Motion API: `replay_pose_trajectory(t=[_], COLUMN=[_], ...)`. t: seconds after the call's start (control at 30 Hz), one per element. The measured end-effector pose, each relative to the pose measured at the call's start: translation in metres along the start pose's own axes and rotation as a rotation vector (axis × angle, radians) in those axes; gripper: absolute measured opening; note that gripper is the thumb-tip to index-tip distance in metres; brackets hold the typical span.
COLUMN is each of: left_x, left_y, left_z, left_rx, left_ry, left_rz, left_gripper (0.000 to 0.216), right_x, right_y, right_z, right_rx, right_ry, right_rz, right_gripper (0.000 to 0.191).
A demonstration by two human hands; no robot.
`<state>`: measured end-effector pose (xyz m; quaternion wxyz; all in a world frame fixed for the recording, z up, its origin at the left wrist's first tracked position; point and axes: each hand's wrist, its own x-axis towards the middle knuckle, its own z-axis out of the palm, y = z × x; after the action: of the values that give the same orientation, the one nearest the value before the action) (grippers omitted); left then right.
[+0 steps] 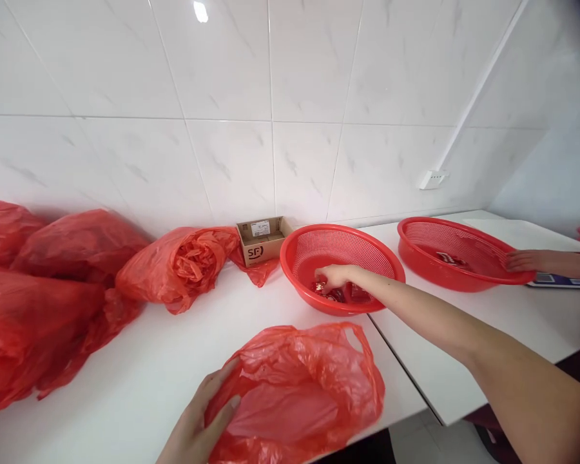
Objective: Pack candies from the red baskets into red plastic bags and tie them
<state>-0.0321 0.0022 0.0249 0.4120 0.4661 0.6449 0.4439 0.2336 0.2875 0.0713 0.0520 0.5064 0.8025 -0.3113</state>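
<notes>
My left hand rests at the near edge of the white table, fingers curled on the open mouth of a red plastic bag. My right arm stretches out to a red mesh basket. Inside it, my right hand is closed in a pinch on small red packets that lie on the basket's bottom.
Several filled red bags pile at the left, one more red bag beside a small cardboard box. A second red basket stands on the adjoining table, with another person's hand at its rim. The tiled wall is close behind.
</notes>
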Motion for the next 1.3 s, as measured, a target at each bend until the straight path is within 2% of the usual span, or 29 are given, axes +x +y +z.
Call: replay_pose_trajectory(t=[0.13, 0.27, 0.37, 0.43, 0.5, 0.57, 0.67, 0.73, 0.87, 1.0, 1.07, 1.13, 1.23, 1.3], left_x=[-0.002, 0.002, 0.009, 0.014, 0.018, 0.021, 0.022, 0.022, 0.019, 0.013, 0.009, 0.006, 0.003, 0.002], left_y=[0.004, 0.001, 0.001, 0.002, 0.004, 0.004, 0.002, -0.001, -0.002, 0.006, 0.009, 0.01, 0.006, 0.002], left_z=[0.004, 0.005, 0.005, 0.007, 0.009, 0.011, 0.014, 0.014, 0.012, 0.004, 0.001, -0.002, -0.001, 0.001], left_rx=[-0.023, -0.019, 0.002, 0.009, 0.002, -0.016, -0.023, 0.006, 0.088, 0.081, -0.001, -0.119, -0.182, -0.144], left_ry=[0.014, -0.027, -0.086, -0.134, -0.178, -0.197, -0.167, -0.139, -0.12, -0.118, -0.097, -0.026, 0.109, 0.155], left_rz=[-0.024, -0.031, -0.046, -0.048, -0.038, -0.025, -0.014, -0.003, 0.033, 0.042, 0.017, -0.045, -0.171, -0.216], left_gripper=[0.051, 0.051, 0.053, 0.055, 0.057, 0.058, 0.061, 0.065, 0.067, 0.057, 0.055, 0.061, 0.071, 0.072], right_x=[0.0, -0.029, -0.061, -0.08, -0.093, -0.1, -0.099, -0.095, -0.091, -0.094, -0.09, -0.082, -0.064, -0.052], right_y=[0.007, -0.003, -0.03, -0.054, -0.077, -0.093, -0.1, -0.096, -0.085, -0.07, -0.053, -0.029, 0.008, 0.025], right_z=[-0.022, -0.045, -0.042, -0.025, -0.001, 0.025, 0.056, 0.066, 0.064, 0.032, 0.011, -0.005, -0.008, 0.001], right_rx=[0.136, 0.392, 0.717, 0.787, 0.694, 0.471, 0.104, -0.01, -0.047, 0.127, 0.161, 0.003, -0.339, -0.427], right_ry=[0.08, 0.09, -0.008, -0.092, -0.143, -0.131, -0.064, -0.026, 0.063, 0.145, 0.274, 0.325, 0.122, 0.012], right_rz=[-0.037, -0.192, -0.383, -0.458, -0.497, -0.5, -0.445, -0.427, -0.441, -0.446, -0.389, -0.224, 0.12, 0.234], right_gripper=[0.034, 0.035, 0.04, 0.038, 0.037, 0.034, 0.035, 0.041, 0.044, 0.033, 0.033, 0.041, 0.071, 0.077])
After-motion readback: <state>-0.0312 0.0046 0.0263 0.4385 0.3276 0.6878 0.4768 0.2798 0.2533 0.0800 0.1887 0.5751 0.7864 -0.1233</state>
